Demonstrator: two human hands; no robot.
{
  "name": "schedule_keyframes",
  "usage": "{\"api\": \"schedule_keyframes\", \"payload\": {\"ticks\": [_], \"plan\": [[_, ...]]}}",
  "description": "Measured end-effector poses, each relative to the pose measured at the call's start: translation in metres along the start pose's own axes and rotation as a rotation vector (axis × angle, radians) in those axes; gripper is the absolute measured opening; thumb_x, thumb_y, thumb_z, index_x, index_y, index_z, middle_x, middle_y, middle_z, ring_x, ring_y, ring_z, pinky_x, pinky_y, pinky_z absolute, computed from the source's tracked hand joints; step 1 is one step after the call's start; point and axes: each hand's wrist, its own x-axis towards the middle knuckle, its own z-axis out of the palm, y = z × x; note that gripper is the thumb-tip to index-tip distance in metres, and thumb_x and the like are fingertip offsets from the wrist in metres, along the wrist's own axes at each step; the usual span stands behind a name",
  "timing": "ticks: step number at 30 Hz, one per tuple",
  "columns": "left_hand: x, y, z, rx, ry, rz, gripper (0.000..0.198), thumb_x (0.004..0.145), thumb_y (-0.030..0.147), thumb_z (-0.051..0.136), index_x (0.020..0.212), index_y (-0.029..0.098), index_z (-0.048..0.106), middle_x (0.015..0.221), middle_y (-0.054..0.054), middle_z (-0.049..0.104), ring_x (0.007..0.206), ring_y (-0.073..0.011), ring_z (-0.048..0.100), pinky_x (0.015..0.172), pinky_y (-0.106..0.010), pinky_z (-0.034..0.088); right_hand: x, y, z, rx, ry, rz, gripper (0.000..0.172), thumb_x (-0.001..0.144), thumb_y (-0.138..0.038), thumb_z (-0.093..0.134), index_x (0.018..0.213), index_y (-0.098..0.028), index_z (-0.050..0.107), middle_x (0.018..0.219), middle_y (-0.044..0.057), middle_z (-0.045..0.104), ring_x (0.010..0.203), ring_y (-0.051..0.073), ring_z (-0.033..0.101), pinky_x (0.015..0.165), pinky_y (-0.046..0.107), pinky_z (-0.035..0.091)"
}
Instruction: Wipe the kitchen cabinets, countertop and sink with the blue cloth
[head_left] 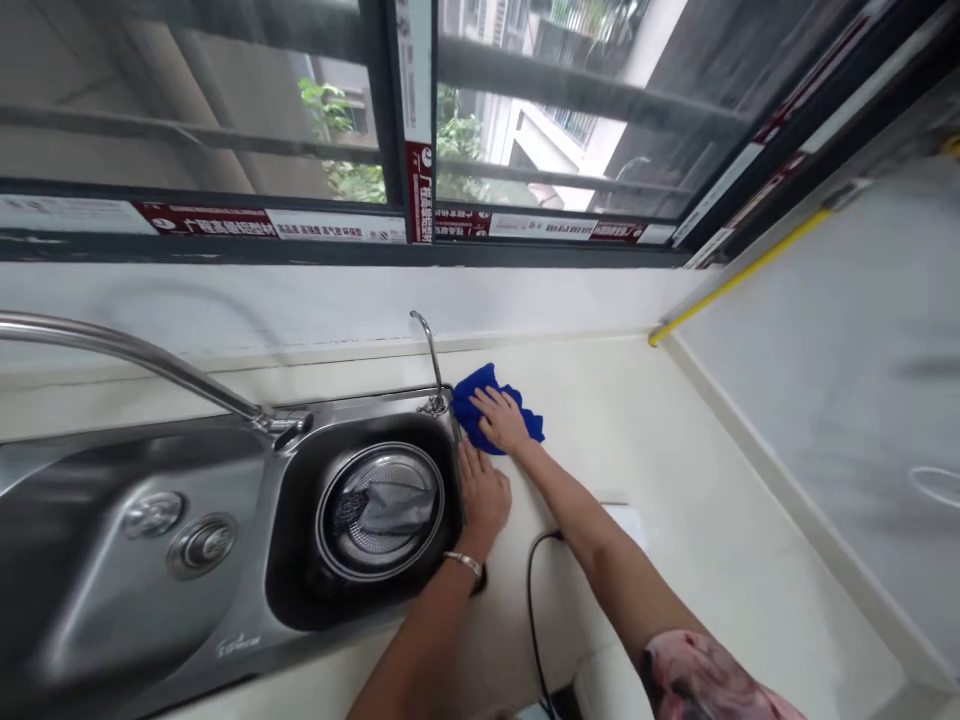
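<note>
A crumpled blue cloth [471, 385] lies on the pale countertop beside the sink's right back corner. My right hand [501, 418] presses down on it from above, fingers spread over the fabric. Just in front, my left hand [484, 495] rests flat along the right rim of the sink, fingers stretched out and holding nothing; a bracelet [463, 562] circles that wrist. Inside the right basin [289, 560] sits a round metal strainer [330, 540] with a grey cloth-like piece [397, 507] and a dark mesh piece [349, 510] in it.
A small curved tap [429, 345] rises at the basin's back corner, close to the cloth. The large faucet [150, 365] arches over the left basin [172, 620]. A black cable [531, 610] crosses the counter [720, 520] near my right forearm. A yellow pipe [739, 278] runs along the right wall.
</note>
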Motion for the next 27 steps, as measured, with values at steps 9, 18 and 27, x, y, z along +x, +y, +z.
{"api": "schedule_keyframes", "payload": {"ticks": [9,18,27], "plan": [[-0.086,-0.108,-0.105,-0.143,-0.013,0.101,0.05,0.099,0.027,0.029,0.116,0.015,0.074,0.141,-0.015,0.065,0.142,-0.0276,0.054,0.115,-0.052,0.053,-0.099,-0.032,0.003,0.025,-0.06,-0.052,0.062,0.093,-0.017,0.049,0.154,-0.025,0.053,0.164,0.004,0.045,0.158,0.024,0.032,0.131,0.051,0.022],[-0.229,-0.261,-0.222,0.301,0.237,-0.207,0.064,0.096,0.046,0.033,0.128,0.0,0.064,0.15,-0.034,0.048,0.152,-0.0482,0.033,0.119,-0.07,0.036,-0.118,-0.071,0.006,-0.061,-0.128,-0.035,0.072,0.095,-0.033,0.052,0.161,-0.008,0.038,0.171,0.017,0.029,0.161,0.034,0.022,0.131,0.058,0.016],[-0.22,-0.212,-0.223,0.453,0.257,-0.217,0.055,0.099,0.041,0.034,0.133,0.009,0.062,0.152,-0.026,0.05,0.156,-0.0448,0.026,0.121,-0.07,0.032,-0.037,-0.076,0.025,-0.12,-0.041,0.022,0.07,0.094,-0.028,0.053,0.16,-0.007,0.041,0.171,0.02,0.028,0.16,0.037,0.021,0.129,0.06,0.014]]}}
